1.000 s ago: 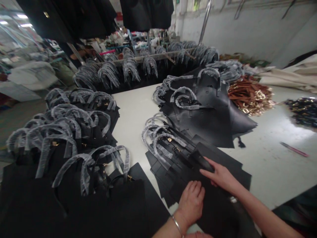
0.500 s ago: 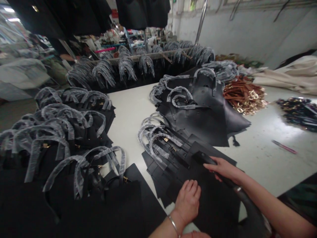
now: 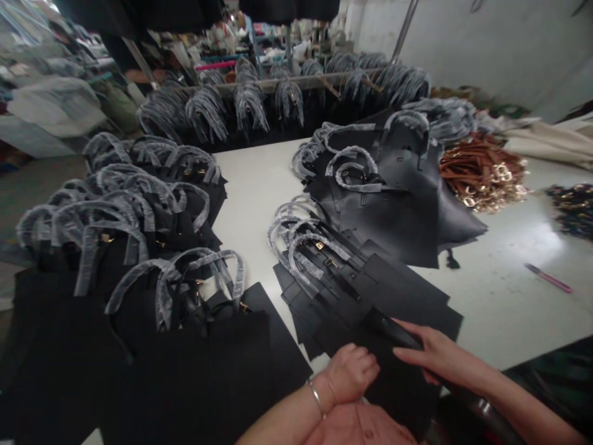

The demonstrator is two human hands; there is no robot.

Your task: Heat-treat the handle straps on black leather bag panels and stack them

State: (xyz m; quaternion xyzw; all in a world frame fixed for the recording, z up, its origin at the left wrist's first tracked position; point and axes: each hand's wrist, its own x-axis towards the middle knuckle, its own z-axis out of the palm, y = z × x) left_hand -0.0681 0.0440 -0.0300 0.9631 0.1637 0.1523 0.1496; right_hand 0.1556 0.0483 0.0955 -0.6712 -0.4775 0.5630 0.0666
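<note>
My right hand (image 3: 430, 352) is closed round a long black piece with a flat end (image 3: 386, 324) and a silver fitting farther back; its exact kind I cannot make out. That flat end lies over a stack of black leather bag panels (image 3: 398, 278). My left hand (image 3: 354, 371), a bracelet on its wrist, rests at the near part of the stack with curled fingers; whatever they grip is hidden. Plastic-wrapped handles (image 3: 296, 238) and gold-coloured hardware sit on the stack's left part.
Black bags with wrapped handles (image 3: 194, 346) cover the left side. Behind the stack lie larger black leather pieces (image 3: 393, 210). Brown straps with gold clasps (image 3: 486, 173), dark straps (image 3: 572, 210) and a pink-handled cutter (image 3: 549, 278) lie right. More handles hang on a rack (image 3: 252, 93).
The view has tilted down and turned left. My right hand and the black piece have drawn back toward me over the panels. The left hand stays by the near part of the stack.
</note>
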